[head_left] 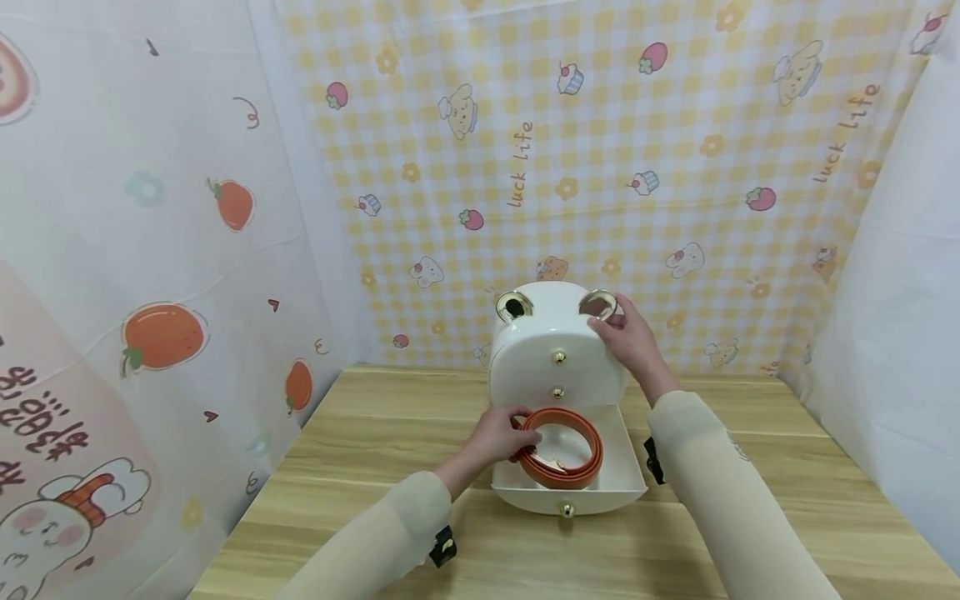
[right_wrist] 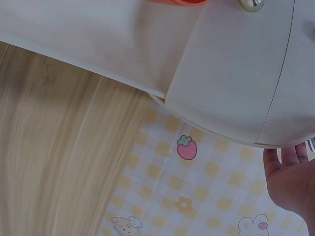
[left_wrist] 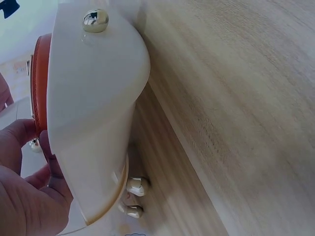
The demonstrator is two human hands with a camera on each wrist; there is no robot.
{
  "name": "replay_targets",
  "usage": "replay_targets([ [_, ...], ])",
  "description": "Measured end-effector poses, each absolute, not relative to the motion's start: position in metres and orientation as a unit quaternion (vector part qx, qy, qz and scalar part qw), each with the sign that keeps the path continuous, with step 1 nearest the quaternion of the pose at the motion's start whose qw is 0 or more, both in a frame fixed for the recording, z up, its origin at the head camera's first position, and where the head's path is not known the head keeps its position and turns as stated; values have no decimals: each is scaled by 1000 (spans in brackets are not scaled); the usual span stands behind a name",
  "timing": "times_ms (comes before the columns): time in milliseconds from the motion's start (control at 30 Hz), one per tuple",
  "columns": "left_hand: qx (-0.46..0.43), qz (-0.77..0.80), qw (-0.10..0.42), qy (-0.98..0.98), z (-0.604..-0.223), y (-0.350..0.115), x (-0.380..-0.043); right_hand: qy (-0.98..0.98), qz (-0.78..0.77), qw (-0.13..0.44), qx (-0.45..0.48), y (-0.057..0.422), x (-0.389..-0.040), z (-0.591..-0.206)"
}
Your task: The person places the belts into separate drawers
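Note:
A white drawer box (head_left: 555,337) with gold knobs and two round, gold-rimmed ears stands on the table. Its lowest drawer (head_left: 622,467) is pulled out toward me. Over that drawer is a coiled orange-brown belt (head_left: 592,450) with a gold buckle, tilted up on edge. My left hand (head_left: 495,435) pinches the left side of the coil between thumb and fingers; in the left wrist view, the belt (left_wrist: 42,83) shows behind the drawer wall. My right hand (head_left: 633,342) grips the box's upper right corner by the ear, thumb in front. Its fingertips are partly hidden behind the box.
The wood-grain table (head_left: 397,433) extends around the box. A yellow checked cloth (head_left: 450,275) hangs behind it. White printed cloth (head_left: 247,317) covers the left side, and a white sheet (head_left: 900,333) stands at the right.

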State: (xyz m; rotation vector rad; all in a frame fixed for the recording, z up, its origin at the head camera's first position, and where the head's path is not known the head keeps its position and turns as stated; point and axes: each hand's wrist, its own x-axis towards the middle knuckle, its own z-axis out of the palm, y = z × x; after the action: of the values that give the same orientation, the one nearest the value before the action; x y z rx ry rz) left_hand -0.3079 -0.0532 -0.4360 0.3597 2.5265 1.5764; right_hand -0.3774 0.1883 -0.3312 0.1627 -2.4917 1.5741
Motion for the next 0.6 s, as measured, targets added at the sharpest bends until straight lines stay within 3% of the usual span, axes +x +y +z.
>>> replay_targets([
  [600, 140, 506, 84, 847, -438, -45, -308, -835, 540, 97, 48, 187, -382, -331],
])
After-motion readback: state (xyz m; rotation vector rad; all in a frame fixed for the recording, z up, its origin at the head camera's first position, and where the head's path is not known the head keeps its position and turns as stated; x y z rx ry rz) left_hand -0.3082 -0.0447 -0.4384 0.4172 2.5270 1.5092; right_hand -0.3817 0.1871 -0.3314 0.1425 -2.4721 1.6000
